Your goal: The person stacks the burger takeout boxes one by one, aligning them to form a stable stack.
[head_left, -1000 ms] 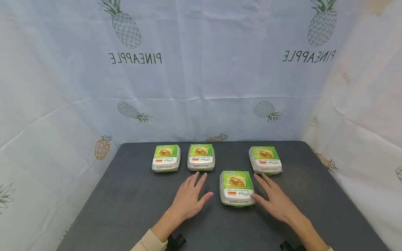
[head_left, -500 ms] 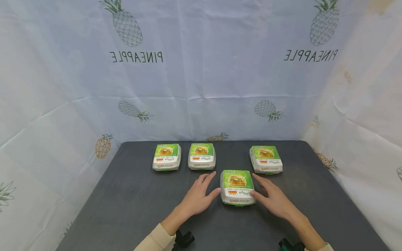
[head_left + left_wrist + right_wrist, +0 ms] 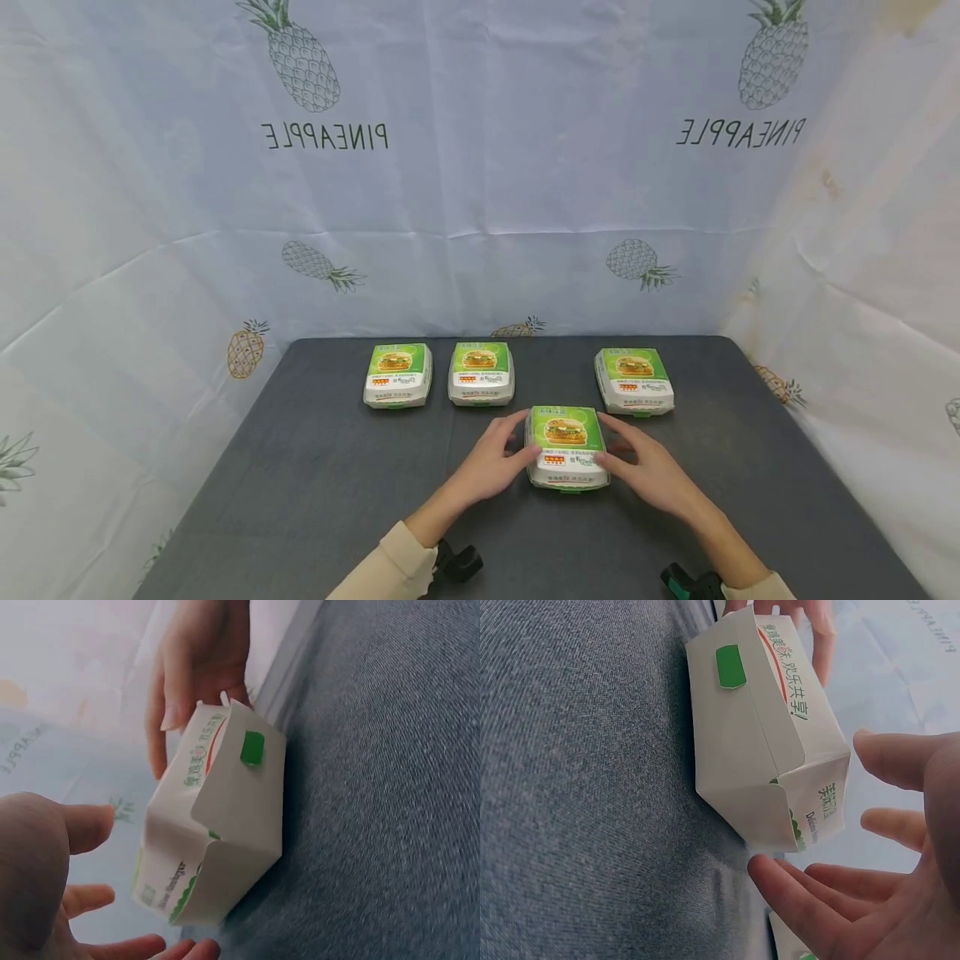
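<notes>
A white burger box [image 3: 567, 450] with a green lid top and a burger picture sits closed on the dark table, between the two hands. On its left side is the left hand [image 3: 492, 461], fingers spread and thumb close to the lid's edge. The right hand [image 3: 651, 468] flanks the other side, its thumb right at the lid's corner in the head view. In the left wrist view, a gap shows between the left thumb [image 3: 91, 826] and the burger box [image 3: 244, 787]. The right wrist view shows the right fingers [image 3: 802, 900] spread beside the burger box [image 3: 739, 724], its green front tab visible.
Three similar burger boxes stand along the table's back: one at far left [image 3: 398, 377], another beside it [image 3: 482, 375], and one at right [image 3: 634, 382]. A pineapple-print cloth [image 3: 480, 192] hangs behind and around the dark table [image 3: 337, 492].
The left hand has moved right and slightly up to the near burger box's left side. The right hand has shifted slightly left toward it. The boxes stay put.
</notes>
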The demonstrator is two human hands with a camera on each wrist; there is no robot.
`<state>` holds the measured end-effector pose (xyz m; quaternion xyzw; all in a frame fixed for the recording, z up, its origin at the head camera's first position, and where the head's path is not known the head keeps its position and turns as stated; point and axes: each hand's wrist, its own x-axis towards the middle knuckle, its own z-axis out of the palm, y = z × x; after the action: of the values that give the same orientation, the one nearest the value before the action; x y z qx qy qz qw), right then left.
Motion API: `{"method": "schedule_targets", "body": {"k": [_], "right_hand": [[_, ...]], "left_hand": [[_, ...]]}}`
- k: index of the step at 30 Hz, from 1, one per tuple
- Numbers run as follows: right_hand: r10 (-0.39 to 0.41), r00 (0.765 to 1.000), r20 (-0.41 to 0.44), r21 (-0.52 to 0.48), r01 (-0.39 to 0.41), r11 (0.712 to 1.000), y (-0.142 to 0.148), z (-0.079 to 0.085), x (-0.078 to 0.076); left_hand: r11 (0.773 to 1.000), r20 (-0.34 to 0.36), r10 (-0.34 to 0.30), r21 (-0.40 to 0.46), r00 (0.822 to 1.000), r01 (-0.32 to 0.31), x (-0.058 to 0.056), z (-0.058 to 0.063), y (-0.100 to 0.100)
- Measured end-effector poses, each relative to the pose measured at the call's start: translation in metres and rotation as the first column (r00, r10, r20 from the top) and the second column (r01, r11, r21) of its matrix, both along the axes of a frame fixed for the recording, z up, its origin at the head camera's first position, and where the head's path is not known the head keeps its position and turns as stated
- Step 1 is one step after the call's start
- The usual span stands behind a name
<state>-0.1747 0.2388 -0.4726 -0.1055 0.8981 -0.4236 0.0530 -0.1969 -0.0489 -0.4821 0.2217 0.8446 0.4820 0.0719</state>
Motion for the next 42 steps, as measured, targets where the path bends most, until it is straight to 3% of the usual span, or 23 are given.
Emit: {"method": "schedule_targets", "body": {"k": [14,29,42], "right_hand": [[-0.015,0.994,0.108,-0.100,0.026,0.995,-0.003,-0.008,-0.005],[0.006,0.997,0.073,-0.147,0.005,0.989,-0.016,0.001,-0.002],[-0.003,0.999,0.036,-0.121,0.007,0.993,-0.044,0.005,-0.002]], "left_hand": [[0.999,0.066,-0.009,0.045,0.998,0.006,-0.002,-0.007,0.009],[0.997,0.104,0.021,0.069,0.994,-0.028,0.001,-0.002,-0.001],[0.997,0.073,0.049,0.058,0.996,-0.053,0.006,0.007,-0.028]]}}
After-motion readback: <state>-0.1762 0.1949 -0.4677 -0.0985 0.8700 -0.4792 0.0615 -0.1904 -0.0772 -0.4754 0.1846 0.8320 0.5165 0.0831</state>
